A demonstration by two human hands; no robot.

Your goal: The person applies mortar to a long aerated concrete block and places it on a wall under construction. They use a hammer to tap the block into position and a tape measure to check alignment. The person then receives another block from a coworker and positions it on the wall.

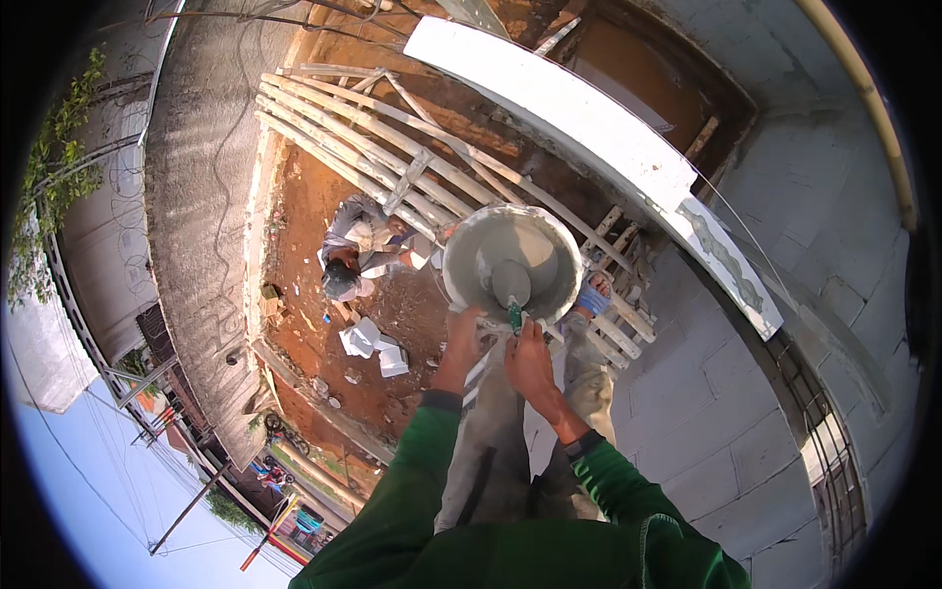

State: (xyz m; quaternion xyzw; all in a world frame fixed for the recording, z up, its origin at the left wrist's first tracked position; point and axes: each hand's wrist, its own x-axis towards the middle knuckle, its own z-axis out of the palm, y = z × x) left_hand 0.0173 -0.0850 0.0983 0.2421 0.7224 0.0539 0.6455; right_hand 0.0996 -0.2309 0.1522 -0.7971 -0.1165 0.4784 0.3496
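A round bucket [454, 257] of wet grey mortar [535, 245] stands in front of me, its rim crusted with dried cement. My right hand [530, 358] is closed around the green handle of a trowel [510, 282]. The trowel's rounded blade lies in the bucket against the mortar, coated grey. At the near left rim, my left hand [459, 346] grips the bucket's edge with bent fingers, partly turned from view. Both forearms are in green sleeves with dark cuffs. Below the bucket show my dusty trousers [481, 461] and a foot in a blue sandal [595, 294].
Bamboo poles [363, 147] form a scaffold beyond the bucket, with slats near my foot. Far below left, another person [343, 260] crouches on reddish soil near broken white blocks [373, 346]. A white-topped wall [579, 108] curves across the right; a grey block wall [706, 402] stands nearer.
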